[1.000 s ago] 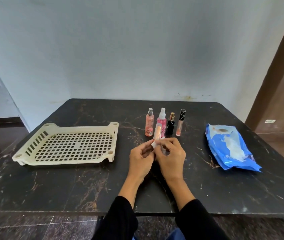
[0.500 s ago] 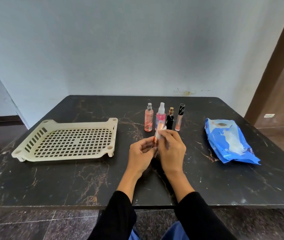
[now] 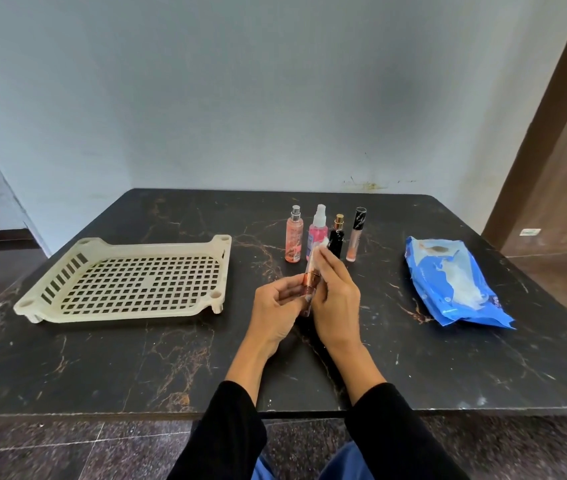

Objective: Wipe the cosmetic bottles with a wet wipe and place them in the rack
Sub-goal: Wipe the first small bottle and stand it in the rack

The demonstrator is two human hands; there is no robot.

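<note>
Head view, left to right: rack is sat well left of the held bottle. Left hand, the nearer one to the rack, is curled round the bottle's lower end. Its long axis is pointed up and away, slightly tilted. Wet wipe is pinched against the top by right hand.

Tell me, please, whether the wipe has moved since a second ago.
Yes: the wipe slid up the tube, from below the pink bottle's base to in front of it.
</note>
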